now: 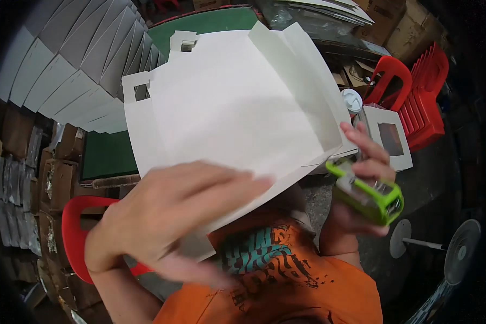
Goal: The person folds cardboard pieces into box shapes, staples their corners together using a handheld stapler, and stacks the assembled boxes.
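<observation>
A large white cardboard sheet [210, 97], cut and creased like an unfolded box, lies across the green table top, its right-hand flap partly raised. Over its near left edge is my left hand [178, 208], blurred by motion, with fingers stretched out and nothing seen in them. Beside the sheet's near right corner, my right hand [356, 200] grips a lime-green tape dispenser [370, 191]. The dispenser's cutting end points down to the right. Its thumb side and the palm are partly hidden.
Folded white boxes [65, 65] are stacked at the left on the green table [108, 154]. Red chairs [424, 102] stand at the right, with another red chair [75, 237] near left. A windowed white box [389, 135], a lidded cup [352, 100] and a fan [461, 251] are also right.
</observation>
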The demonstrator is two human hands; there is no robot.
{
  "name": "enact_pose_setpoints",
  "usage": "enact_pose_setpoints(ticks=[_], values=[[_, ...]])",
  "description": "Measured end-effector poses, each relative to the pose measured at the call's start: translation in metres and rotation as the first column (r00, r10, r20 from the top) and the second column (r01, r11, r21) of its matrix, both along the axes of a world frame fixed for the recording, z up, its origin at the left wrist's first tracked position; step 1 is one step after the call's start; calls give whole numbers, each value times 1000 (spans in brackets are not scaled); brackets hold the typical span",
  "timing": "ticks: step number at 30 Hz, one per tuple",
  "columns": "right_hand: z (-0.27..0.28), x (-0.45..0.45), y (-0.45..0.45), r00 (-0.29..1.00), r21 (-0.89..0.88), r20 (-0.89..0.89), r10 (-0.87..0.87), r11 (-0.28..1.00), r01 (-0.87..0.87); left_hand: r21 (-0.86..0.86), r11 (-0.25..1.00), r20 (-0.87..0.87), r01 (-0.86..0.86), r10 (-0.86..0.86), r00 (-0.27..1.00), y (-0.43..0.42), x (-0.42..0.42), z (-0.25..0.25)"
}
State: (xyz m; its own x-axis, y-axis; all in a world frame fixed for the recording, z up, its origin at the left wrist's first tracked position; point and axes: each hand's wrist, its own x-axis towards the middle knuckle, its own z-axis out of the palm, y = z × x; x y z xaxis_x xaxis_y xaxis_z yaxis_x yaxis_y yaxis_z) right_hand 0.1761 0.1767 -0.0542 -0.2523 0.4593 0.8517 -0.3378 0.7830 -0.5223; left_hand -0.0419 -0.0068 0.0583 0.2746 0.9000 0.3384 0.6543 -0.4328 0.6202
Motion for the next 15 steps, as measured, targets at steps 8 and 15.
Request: enact_pose_setpoints(ticks=[8, 15], values=[[-15, -2, -12, 983, 90, 182, 25, 995, -42, 376, 915, -343, -149, 287, 894, -88, -14, -83], [-25, -12, -11, 990, 15, 141, -15, 1000, 13, 498, 698, 184, -515, 495, 849, -87, 5, -114]])
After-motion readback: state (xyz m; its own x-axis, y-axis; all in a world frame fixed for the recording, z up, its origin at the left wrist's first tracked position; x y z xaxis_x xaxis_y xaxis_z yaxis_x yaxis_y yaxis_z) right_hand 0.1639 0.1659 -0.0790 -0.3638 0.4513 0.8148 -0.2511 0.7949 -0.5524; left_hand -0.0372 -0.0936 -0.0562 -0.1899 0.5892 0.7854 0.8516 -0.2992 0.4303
